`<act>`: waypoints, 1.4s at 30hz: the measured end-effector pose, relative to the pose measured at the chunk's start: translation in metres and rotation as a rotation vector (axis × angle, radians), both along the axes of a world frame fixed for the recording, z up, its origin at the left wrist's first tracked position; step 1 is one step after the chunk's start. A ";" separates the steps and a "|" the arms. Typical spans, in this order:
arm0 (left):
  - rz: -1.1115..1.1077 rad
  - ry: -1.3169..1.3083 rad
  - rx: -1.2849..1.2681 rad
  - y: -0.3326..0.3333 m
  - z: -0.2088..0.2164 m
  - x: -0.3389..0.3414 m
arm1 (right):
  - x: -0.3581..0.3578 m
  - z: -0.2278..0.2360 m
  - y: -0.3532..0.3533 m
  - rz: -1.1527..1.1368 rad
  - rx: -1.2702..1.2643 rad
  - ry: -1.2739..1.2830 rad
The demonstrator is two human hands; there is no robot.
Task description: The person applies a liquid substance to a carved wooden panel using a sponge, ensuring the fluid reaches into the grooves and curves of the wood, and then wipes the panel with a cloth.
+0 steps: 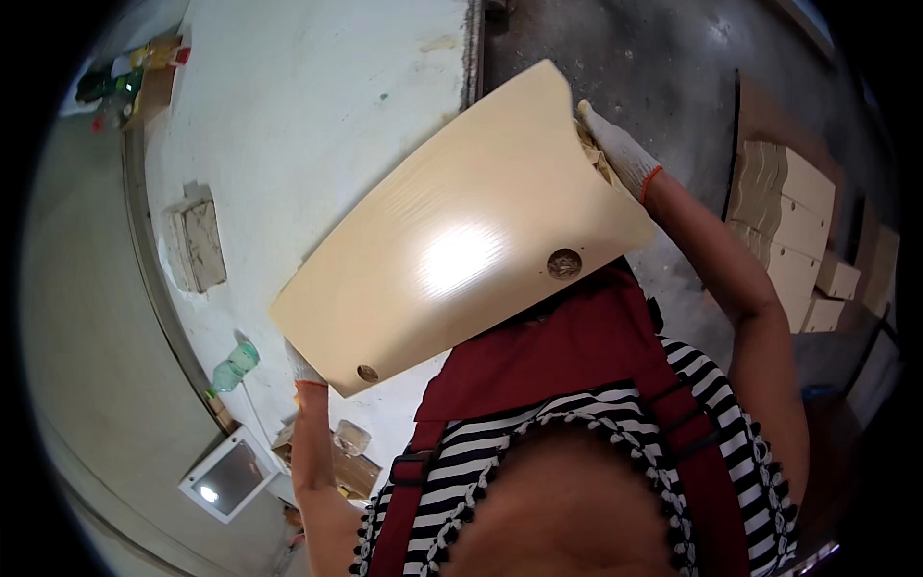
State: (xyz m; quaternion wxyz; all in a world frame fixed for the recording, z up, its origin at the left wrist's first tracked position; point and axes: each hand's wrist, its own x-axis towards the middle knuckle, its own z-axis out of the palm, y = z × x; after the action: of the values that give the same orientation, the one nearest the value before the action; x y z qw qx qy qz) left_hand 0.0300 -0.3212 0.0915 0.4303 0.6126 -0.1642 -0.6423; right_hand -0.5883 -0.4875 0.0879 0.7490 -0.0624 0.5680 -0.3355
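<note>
Gloves on both hands: your left hand (306,369) grips the near corner of the panel (461,231), your right hand (618,149) clasps its far edge. You hold it above the table (288,106); panel stack (784,226) waits right.

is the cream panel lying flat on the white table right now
No, the cream panel is lifted above the white table, gripped at opposite edges by the gloved left hand and right hand.

The scene is viewed steeply downward from the head, close above the striped top (577,442), with the white table (317,115) stretching far left.
</note>
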 end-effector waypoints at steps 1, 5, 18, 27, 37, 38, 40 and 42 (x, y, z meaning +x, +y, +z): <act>0.046 -0.070 0.027 -0.004 0.006 -0.011 | -0.010 -0.016 0.007 0.029 -0.012 -0.075; 0.095 -0.136 0.116 -0.017 0.028 -0.029 | -0.013 -0.025 0.024 0.006 -0.027 -0.232; 0.018 -0.289 0.158 -0.030 0.028 0.012 | 0.023 -0.015 0.029 -0.045 0.054 -0.109; -0.060 -0.383 0.114 -0.043 0.039 -0.017 | 0.024 -0.042 0.024 0.292 -0.027 0.275; 0.040 -0.358 0.223 -0.053 0.031 0.004 | 0.013 -0.056 0.049 0.258 -0.439 0.396; 0.053 -0.469 0.223 -0.055 0.027 0.017 | -0.001 -0.071 0.055 0.242 -0.492 0.304; -0.127 -0.125 0.120 -0.080 0.064 0.095 | -0.028 -0.058 0.063 -0.123 -0.115 -0.253; 0.131 -0.535 0.175 -0.165 0.075 -0.028 | -0.065 -0.087 0.105 -0.278 -0.005 -0.186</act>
State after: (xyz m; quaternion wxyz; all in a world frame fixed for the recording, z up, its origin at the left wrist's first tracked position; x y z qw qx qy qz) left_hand 0.0019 -0.4861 0.1669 0.3577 0.8043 -0.1760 -0.4406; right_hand -0.6537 -0.3826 0.0005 0.7445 0.0462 0.4987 -0.4415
